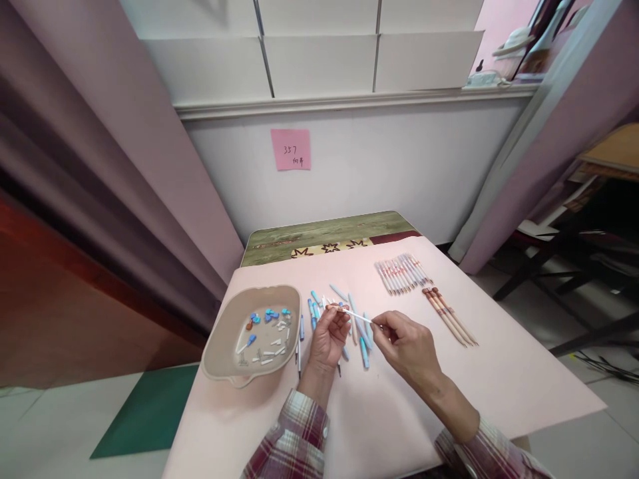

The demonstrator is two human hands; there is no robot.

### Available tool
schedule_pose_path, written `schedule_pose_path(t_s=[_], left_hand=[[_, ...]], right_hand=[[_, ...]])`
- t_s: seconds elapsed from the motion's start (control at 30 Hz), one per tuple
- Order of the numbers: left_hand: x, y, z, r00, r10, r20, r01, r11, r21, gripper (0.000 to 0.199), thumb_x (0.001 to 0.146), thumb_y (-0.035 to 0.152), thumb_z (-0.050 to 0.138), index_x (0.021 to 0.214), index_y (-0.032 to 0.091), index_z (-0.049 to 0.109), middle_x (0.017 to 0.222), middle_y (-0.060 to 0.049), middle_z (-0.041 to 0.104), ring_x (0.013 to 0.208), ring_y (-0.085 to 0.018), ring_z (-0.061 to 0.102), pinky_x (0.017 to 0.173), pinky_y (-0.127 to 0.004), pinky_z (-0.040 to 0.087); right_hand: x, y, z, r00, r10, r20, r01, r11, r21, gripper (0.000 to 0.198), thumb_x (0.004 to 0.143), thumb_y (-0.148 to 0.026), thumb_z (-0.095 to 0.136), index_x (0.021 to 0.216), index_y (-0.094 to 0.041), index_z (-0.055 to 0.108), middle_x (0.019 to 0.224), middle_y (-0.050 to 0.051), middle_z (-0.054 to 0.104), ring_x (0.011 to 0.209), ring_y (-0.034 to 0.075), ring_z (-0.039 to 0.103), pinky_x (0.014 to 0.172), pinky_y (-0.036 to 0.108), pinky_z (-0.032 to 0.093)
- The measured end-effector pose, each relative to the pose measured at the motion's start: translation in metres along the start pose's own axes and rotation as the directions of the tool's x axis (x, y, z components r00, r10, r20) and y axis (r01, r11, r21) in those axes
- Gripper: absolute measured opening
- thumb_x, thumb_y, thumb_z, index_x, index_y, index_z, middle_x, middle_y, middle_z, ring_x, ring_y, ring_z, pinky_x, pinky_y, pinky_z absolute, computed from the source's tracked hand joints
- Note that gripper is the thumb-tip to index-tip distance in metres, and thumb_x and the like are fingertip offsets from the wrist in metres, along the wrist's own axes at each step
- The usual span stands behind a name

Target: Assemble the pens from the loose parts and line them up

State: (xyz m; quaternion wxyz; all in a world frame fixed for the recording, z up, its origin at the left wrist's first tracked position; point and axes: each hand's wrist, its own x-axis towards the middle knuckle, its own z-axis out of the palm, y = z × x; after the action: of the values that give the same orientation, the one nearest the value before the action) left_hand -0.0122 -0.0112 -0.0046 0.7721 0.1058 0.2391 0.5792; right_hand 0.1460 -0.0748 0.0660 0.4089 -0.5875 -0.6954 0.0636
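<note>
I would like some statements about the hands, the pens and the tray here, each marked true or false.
1. Both hands hold one thin white refill between them. True.
2. The beige tray lies right of the right hand. False: it lies left of the left hand.
3. The tray holds small blue and white parts. True.
4. The brown pens lie inside the tray. False: they lie on the pink sheet, at the right.

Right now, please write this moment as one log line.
left hand: holds thin white refill | right hand: pinches its other end | below: blue pens | left: tray of small parts
</note>
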Motion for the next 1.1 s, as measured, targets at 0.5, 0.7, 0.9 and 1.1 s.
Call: schedule_pose_path(t_s=[0.5, 0.7, 0.9, 1.1], left_hand=[[-0.005, -0.009, 0.006, 0.996, 0.087, 0.031, -0.089, 0.995, 0.038, 0.013, 0.075, 0.016, 0.073, 0.087, 0.016, 0.066, 0.078, 0.001, 0.07, 0.068, -0.01, 0.067, 0.063, -0.021, 0.057], [-0.003, -0.007, 0.001, 0.999, 0.044, 0.001, -0.044, 0.999, -0.018, 0.013, 0.077, 0.017, 0.072, 0.088, 0.016, 0.067, 0.079, 0.0, 0.071, 0.068, -0.01, 0.068, 0.063, -0.021, 0.058], [-0.002, -0.007, 0.001, 1.0, 0.012, -0.019, -0.013, 1.0, -0.009, 0.008, 0.083, 0.02, 0.066, 0.088, 0.015, 0.066, 0.082, -0.005, 0.073, 0.076, -0.014, 0.071, 0.06, -0.018, 0.057], [0.01, 0.001, -0.002, 0.981, 0.078, -0.176, -0.105, 0.983, -0.152, 0.012, 0.09, 0.009, 0.053, 0.087, 0.011, 0.064, 0.083, -0.007, 0.074, 0.081, -0.014, 0.073, 0.073, -0.019, 0.059]], right_hand=[[-0.008, -0.004, 0.015, 0.997, -0.073, -0.036, 0.069, 0.991, -0.115, 0.02, 0.087, -0.022, 0.051, 0.069, -0.019, 0.059, 0.059, -0.002, 0.058, 0.053, 0.01, 0.053, 0.054, 0.021, 0.031], [-0.008, -0.002, 0.015, 0.996, -0.075, -0.038, 0.069, 0.987, -0.142, 0.02, 0.088, -0.025, 0.053, 0.073, -0.019, 0.063, 0.061, -0.002, 0.061, 0.053, 0.01, 0.055, 0.054, 0.022, 0.032], [-0.008, -0.005, 0.017, 0.992, -0.129, -0.007, 0.127, 0.982, -0.141, 0.019, 0.091, -0.031, 0.055, 0.089, -0.02, 0.07, 0.066, 0.0, 0.066, 0.057, 0.011, 0.06, 0.057, 0.022, 0.037], [0.0, 0.008, 0.014, 0.993, 0.109, -0.035, -0.104, 0.986, 0.13, 0.022, 0.091, -0.034, 0.052, 0.096, -0.019, 0.068, 0.072, 0.001, 0.068, 0.056, 0.011, 0.058, 0.06, 0.021, 0.044]])
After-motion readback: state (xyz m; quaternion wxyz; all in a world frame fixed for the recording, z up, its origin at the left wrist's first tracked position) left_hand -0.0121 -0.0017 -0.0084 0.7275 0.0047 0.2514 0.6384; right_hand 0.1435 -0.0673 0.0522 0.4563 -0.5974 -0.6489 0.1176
